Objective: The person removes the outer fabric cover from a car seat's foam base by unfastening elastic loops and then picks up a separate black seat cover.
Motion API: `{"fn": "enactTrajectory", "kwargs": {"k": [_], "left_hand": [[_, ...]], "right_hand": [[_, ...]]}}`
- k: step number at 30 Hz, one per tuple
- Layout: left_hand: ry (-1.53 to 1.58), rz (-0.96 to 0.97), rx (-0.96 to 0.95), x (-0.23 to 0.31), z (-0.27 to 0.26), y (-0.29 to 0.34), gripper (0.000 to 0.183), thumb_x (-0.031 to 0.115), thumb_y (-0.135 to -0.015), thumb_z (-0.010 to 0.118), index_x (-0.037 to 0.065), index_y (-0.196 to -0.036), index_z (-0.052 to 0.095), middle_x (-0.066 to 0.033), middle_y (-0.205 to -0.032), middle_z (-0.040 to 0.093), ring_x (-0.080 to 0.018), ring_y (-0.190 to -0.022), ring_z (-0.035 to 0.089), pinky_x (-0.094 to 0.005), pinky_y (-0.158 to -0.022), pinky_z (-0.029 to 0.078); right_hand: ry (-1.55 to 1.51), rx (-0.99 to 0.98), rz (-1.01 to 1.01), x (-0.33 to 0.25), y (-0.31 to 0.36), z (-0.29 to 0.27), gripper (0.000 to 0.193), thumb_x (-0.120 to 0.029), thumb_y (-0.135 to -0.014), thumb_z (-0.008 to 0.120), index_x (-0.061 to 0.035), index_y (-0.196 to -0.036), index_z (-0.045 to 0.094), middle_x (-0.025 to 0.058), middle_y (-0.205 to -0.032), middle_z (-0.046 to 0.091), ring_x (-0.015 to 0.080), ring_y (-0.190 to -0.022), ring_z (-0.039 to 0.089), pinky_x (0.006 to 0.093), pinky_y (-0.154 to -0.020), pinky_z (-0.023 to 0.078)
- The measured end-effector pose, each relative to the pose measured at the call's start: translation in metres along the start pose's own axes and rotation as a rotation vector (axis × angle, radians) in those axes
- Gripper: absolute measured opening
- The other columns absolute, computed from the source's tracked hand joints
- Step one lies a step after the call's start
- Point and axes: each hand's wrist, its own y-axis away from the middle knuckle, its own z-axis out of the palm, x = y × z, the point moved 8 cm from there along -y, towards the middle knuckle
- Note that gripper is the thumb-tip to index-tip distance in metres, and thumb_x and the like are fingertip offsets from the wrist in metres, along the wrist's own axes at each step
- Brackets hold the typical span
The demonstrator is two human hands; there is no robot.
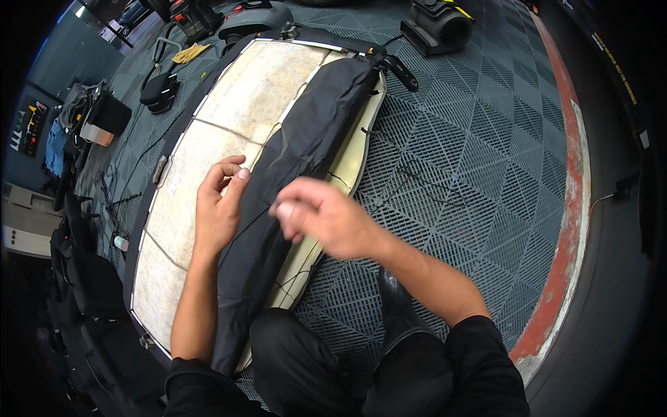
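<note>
A long car seat bench lies on the floor in front of me, its pale felt-like backing (pixel 229 104) facing up. Black fabric (pixel 299 149) runs along its right side, over cream foam (pixel 354 149). Above the backing and the fabric's edge is my left hand (pixel 219 208), its fingers curled toward the thumb. My right hand (pixel 323 219), smeared by motion, hovers over the black fabric with thumb and fingers pinched together. A thin dark line, perhaps a cord (pixel 246 226), runs toward its fingertips. Whether either hand holds something small is hidden.
Grey grid tiles (pixel 445 208) cover the floor, bordered at right by a red and white edge (pixel 573 174). A black floor blower (pixel 441 28) stands beyond the bench. Left are a black bin (pixel 111 115), a yellow cloth (pixel 190 53) and black seats (pixel 104 292).
</note>
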Motion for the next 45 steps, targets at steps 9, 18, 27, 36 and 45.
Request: {"fn": "enactTrajectory", "kwargs": {"k": [9,18,27,36,45], "left_hand": [[0.734,-0.219,-0.556,0.038,0.037,0.128,0.072,0.037,-0.082,0.081,0.005,-0.135,0.044,-0.0042,-0.087,0.059,-0.0123,-0.072,0.055,-0.0265,-0.069,0.045],[-0.272,-0.823,-0.190,-0.130,-0.152,0.361,0.021,0.017,-0.096,0.058,0.000,-0.084,0.062,0.0005,-0.071,0.054,-0.0086,-0.069,0.049,-0.0276,-0.063,0.041],[-0.967,-1.114,-0.100,-0.075,-0.250,0.736,0.038,0.021,-0.095,0.047,-0.013,-0.103,0.063,-0.0318,-0.089,0.064,-0.0462,-0.081,0.060,-0.0499,-0.073,0.049],[-0.862,-1.349,0.227,-0.084,-0.265,0.749,0.039,0.025,-0.095,0.051,-0.010,-0.105,0.064,-0.0271,-0.092,0.064,-0.0411,-0.083,0.061,-0.0464,-0.074,0.051],[-0.707,-1.312,0.484,-0.115,-0.304,0.703,0.039,0.029,-0.094,0.054,-0.007,-0.108,0.064,-0.0225,-0.095,0.064,-0.0360,-0.085,0.062,-0.0429,-0.075,0.052]], "right_hand": [[-0.162,0.019,-0.365,-0.084,-0.005,0.042,0.026,-0.006,-0.095,0.056,0.0001,-0.119,0.048,0.0173,-0.113,0.062,0.0184,-0.086,0.066,0.0330,-0.082,0.056],[-0.635,0.179,-0.170,-0.049,-0.026,-0.091,0.024,-0.032,-0.099,0.054,-0.0101,-0.091,0.059,0.0053,-0.069,0.061,0.0206,-0.065,0.062,0.0362,-0.067,0.055],[-0.361,0.545,0.183,0.092,-0.038,-0.178,0.009,-0.017,-0.094,0.062,-0.0117,-0.095,0.056,-0.0014,-0.065,0.051,0.0161,-0.063,0.056,0.0314,-0.066,0.048],[-0.074,0.871,-0.226,-0.109,0.049,-0.251,0.035,-0.019,-0.091,0.067,-0.0204,-0.067,0.041,-0.0078,-0.054,0.030,0.0042,-0.042,0.026,0.0242,-0.038,0.024],[0.459,1.664,-0.145,-0.290,0.422,-0.521,0.032,-0.013,-0.088,0.069,-0.0053,-0.119,0.063,-0.0066,-0.067,0.039,0.0047,-0.044,0.027,0.0240,-0.041,0.023]]}}
